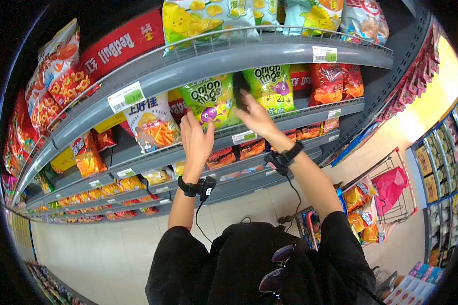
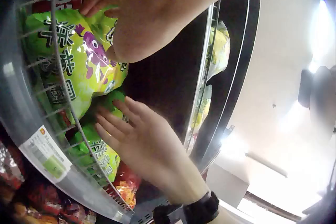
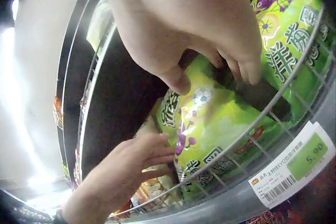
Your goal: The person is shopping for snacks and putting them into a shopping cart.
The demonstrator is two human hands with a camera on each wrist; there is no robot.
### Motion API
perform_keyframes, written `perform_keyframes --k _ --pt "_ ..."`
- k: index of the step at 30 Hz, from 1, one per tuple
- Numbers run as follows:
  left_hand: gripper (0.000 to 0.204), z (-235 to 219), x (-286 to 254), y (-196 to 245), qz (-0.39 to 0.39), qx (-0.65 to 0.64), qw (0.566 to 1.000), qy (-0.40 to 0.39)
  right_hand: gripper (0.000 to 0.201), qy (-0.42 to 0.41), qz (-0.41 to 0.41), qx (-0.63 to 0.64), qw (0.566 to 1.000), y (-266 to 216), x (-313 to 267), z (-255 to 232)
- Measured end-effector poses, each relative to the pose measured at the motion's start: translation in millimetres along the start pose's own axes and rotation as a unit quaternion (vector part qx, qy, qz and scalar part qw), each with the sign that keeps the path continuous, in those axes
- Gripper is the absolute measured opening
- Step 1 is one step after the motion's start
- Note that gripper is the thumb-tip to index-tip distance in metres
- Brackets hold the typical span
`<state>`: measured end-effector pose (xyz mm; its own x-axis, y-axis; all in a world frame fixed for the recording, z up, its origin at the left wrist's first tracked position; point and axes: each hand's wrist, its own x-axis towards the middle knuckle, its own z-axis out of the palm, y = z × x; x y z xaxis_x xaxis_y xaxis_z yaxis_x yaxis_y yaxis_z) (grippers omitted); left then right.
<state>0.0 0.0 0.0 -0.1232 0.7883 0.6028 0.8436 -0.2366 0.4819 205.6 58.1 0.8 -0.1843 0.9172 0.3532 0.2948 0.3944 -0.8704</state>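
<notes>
A green Onion Rings snack bag (image 1: 207, 101) stands on the wire-fronted shelf, with a second green bag (image 1: 270, 91) to its right. At the first bag's left edge is my left hand (image 1: 197, 141), its fingers pointing toward the shelf; in the right wrist view its fairly straight fingers lie along the bag's side. My right hand (image 1: 258, 118) reaches to the opposite edge. Its thumb (image 3: 177, 80) is right at the first bag, while its loosely bent fingers extend into the gap between the two bags. Neither hand is closed round a bag.
A wire rail (image 3: 262, 121) and a price tag (image 3: 293, 163) run along the shelf front. Left of the hands stands a white snack bag (image 1: 150, 124); red bags (image 1: 326, 84) stand farther right. The upper shelf (image 1: 269, 55) overhangs. A shopping cart (image 1: 399, 203) with snack bags stands behind at right.
</notes>
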Motion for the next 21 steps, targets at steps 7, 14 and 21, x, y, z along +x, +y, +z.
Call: perform_keyframes --k 7,14,21 --pt "0.084 1.0 9.5 18.2 -0.079 -0.097 0.992 -0.007 0.091 -0.008 -0.002 -0.057 0.998 -15.4 0.9 27.2" --pt "0.074 -25.0 38.4 46.2 -0.007 -0.244 0.97 -0.002 0.088 0.088 -0.037 -0.086 0.992 -76.1 -5.6 -3.1" --pt "0.072 -42.6 -55.3 49.6 -0.001 -0.385 0.918 -0.089 0.096 -0.03 0.022 -0.029 0.999 -97.3 -129.0 -40.3"
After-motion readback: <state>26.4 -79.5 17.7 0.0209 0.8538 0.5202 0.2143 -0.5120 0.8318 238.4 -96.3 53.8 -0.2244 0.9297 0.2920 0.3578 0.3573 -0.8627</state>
